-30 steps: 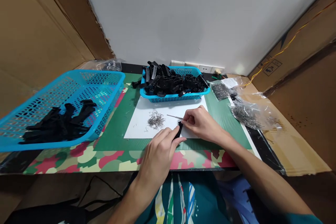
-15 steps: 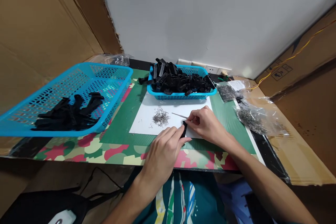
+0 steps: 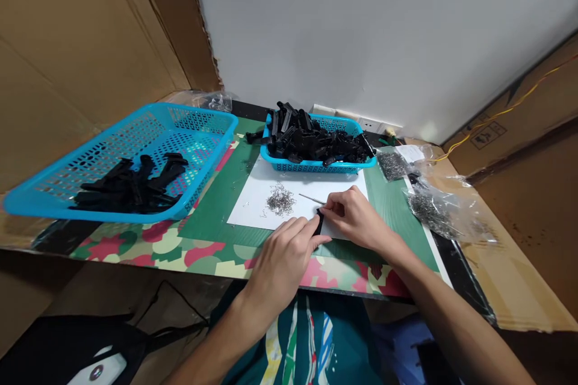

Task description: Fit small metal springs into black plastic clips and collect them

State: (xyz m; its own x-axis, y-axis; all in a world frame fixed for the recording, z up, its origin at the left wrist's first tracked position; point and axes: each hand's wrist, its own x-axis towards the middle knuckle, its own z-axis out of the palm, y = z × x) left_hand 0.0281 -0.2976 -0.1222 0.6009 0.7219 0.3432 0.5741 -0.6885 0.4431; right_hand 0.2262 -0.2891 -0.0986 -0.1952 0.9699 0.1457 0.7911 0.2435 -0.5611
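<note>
Over white paper [image 3: 311, 185], left hand [image 3: 286, 246], right hand [image 3: 356, 212] at black part [image 3: 319, 225]

smooth metal tool [image 3: 311, 199], matt paper [image 3: 255, 195]

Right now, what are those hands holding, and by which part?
The left hand holds a black piece by its near part; the right hand is at its far end. Whether that hand also grips the thin metal rod, I can't tell.

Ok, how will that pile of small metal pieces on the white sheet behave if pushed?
The pile would probably scatter, as stray bits lie beside it. Its thin, wiry pieces may snag and drag in clumps. Each looks slender, so is likely light.
</note>
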